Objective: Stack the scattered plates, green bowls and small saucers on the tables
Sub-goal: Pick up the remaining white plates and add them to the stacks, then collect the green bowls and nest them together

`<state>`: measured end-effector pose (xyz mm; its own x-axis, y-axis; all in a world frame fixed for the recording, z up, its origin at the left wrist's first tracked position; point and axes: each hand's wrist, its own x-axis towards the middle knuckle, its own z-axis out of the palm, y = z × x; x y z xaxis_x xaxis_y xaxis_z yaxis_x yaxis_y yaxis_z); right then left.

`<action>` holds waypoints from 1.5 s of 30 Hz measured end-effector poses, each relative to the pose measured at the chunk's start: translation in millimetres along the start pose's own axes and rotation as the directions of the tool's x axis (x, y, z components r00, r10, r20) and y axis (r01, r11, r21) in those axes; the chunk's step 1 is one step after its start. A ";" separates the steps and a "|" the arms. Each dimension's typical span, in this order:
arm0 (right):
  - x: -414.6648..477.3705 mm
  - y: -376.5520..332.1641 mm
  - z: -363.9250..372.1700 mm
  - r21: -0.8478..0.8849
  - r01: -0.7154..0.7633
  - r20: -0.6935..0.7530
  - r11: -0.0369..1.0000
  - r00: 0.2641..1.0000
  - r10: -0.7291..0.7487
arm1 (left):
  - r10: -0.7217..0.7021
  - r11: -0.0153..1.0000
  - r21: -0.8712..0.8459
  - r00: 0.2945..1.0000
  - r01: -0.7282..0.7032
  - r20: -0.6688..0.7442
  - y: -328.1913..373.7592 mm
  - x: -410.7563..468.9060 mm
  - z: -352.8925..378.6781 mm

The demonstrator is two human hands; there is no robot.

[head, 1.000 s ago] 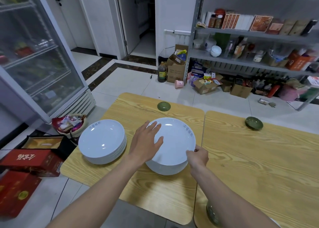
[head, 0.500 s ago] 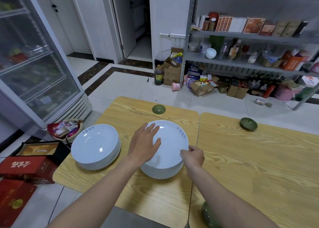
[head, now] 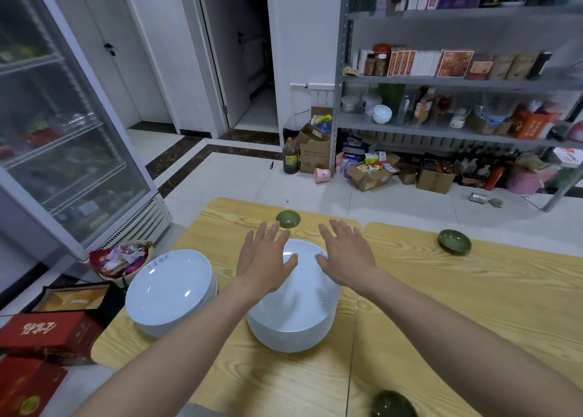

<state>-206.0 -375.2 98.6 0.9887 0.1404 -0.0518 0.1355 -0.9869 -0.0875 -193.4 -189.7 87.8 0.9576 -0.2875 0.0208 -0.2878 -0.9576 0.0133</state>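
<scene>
Bottom edge of the frame, right of centre: one green bowl (head: 394, 404) sits at the near edge of the right table (head: 473, 315). It is partly cut off and nothing touches it.

Centre of the frame: the nearer plate stack (head: 293, 315) stands on the left table (head: 220, 372), close to the seam between the two tables. To its left a second plate stack (head: 170, 290) stands near it but apart. The rims of both look even.

Over the far half of the centre stack: my left hand (head: 263, 259) and right hand (head: 345, 254). The fingers of both are straight and spread, and they grip nothing. I cannot tell whether the palms graze the top plate.

Change noted: half a second ago my left palm lay flat on the top plate and my right fingers pinched its right rim. Both have let go and moved forward. I judge that plate seated and the plate work finished for now.

Beyond my left fingertips, at the far edge of the left table: a small green saucer (head: 287, 219), alone. Right of centre in the frame, at the far edge of the right table: a second green bowl (head: 454, 242), well apart from both hands.

Finding: the green pieces remain scattered. The saucer is the closest to my hands and looks like the next pickup.
</scene>
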 end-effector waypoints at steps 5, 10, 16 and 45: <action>22.5 -5.3 -7.0 -0.070 0.038 -0.050 0.997 0.998 -0.041 | 0.006 1.000 0.025 1.000 -0.006 -0.001 -6.9 26.2 -6.0; 54.0 -11.5 -3.7 -0.120 0.038 -0.051 0.992 0.998 -0.045 | 0.040 0.999 0.012 0.999 -0.040 0.005 -22.3 55.7 -3.9; 99.0 -21.3 2.5 -0.085 0.034 -0.058 0.996 0.998 -0.039 | 0.055 0.998 -0.009 0.998 -0.055 0.027 -50.2 97.2 6.6; 314.4 10.8 130.6 0.639 -0.742 0.723 -0.205 0.486 0.491 | -0.339 -0.071 -0.611 0.557 0.788 0.758 -114.1 312.8 150.5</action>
<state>98.0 -331.4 -48.5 0.5015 -0.3593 -0.7870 -0.8017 0.1490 -0.5789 141.4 -173.1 -57.7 0.6430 0.1509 -0.7508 0.7657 -0.1468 0.6263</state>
